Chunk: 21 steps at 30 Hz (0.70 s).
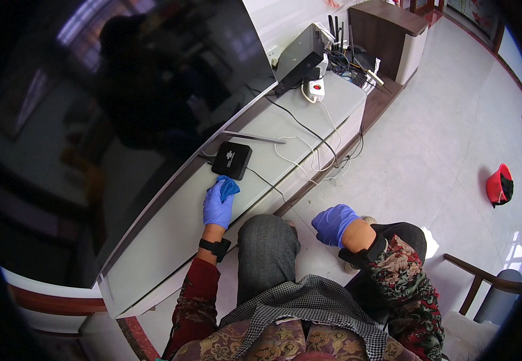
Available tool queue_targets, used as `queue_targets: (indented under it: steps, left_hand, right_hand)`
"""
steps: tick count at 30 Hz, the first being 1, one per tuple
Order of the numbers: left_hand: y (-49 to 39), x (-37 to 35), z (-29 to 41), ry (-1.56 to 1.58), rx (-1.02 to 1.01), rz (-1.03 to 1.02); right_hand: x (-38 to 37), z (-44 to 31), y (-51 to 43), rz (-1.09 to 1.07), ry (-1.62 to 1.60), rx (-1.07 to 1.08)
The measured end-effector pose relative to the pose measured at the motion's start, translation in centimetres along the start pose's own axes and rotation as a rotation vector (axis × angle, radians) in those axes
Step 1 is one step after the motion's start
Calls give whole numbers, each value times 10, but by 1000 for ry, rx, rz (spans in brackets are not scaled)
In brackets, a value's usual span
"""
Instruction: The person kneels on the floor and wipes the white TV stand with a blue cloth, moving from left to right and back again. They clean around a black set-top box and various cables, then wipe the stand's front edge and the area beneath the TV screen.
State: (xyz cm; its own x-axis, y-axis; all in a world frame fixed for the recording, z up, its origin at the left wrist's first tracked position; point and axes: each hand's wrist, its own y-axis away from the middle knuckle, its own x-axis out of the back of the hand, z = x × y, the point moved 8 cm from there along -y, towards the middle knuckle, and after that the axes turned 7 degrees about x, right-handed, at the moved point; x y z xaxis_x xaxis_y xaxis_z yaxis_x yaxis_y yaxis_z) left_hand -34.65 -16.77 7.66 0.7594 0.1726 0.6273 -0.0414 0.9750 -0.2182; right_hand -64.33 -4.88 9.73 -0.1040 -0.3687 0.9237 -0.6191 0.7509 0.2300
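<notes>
My left hand (217, 208), in a purple-blue glove, grips a bunched blue cloth (229, 188) on the top of the white TV cabinet (198, 216). Just beyond the cloth lies a black set-top box (231, 160) with a light logo on its lid; a thin dark cable runs from its side toward the cabinet's front edge. My right hand (337, 224), gloved alike, hangs beside my knee above the floor. Its fingers are curled and turned away, so whether anything is inside them is hidden.
A large television (152, 113) stands along the cabinet, its metal foot (254, 136) jutting forward. A power strip (316, 89), a dark device (301, 54) and tangled cables (344, 65) crowd the far end. On the floor are a red bucket (496, 186) and a wooden chair (480, 275).
</notes>
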Motion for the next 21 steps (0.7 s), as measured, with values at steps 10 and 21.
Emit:
queue_targets:
  steps: [10,21]
  left_hand:
    - [-2,0,0,36,46,9]
    - [-30,-9,59,-217,-190,75]
  right_hand:
    - [4,-1,1,-24,-1,-15]
    - [2,-1,-1,-49,5,-20]
